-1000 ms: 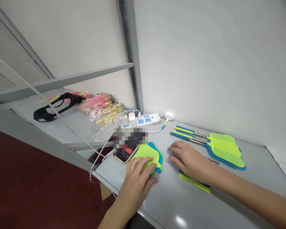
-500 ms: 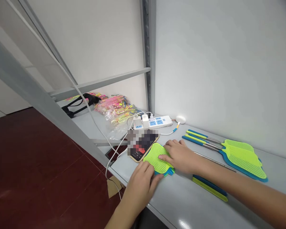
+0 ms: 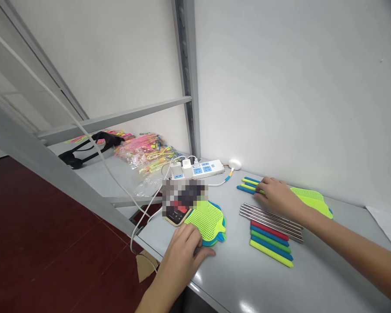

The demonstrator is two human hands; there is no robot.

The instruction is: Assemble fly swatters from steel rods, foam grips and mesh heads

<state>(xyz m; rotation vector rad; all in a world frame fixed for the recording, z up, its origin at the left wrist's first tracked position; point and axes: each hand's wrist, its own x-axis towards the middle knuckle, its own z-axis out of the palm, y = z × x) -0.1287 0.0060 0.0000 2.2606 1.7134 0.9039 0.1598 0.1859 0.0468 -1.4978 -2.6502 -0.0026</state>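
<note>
Fly swatter heads [image 3: 208, 224], yellow-green mesh over blue, lie in a loose pile beside the phone. My left hand [image 3: 184, 252] rests at the pile's near edge, fingers bent and thumb stretched away. At the back, my right hand [image 3: 276, 195] grips among the handles [image 3: 247, 186] of assembled fly swatters; its palm hides their shafts. Their yellow-green heads [image 3: 313, 200] show beyond the wrist. Several thin metal rods [image 3: 270, 219] lie side by side under the right forearm. In front of them is a row of red, blue, green and yellow-green handle grips [image 3: 270, 243].
A phone [image 3: 177, 213], partly blurred out, lies by the left table edge. Behind it are a white power strip [image 3: 208, 169] with plugs and a round white device [image 3: 234, 164]. A white cable [image 3: 107, 167] hangs across the metal frame post [image 3: 94, 191]. Plastic-bagged colourful items [image 3: 146, 152] lie beyond.
My right hand has left the swatter heads and moved right and back to the swatter handles. The rods and grips it covered now show. My left hand stays by the pile; the view has shifted right.
</note>
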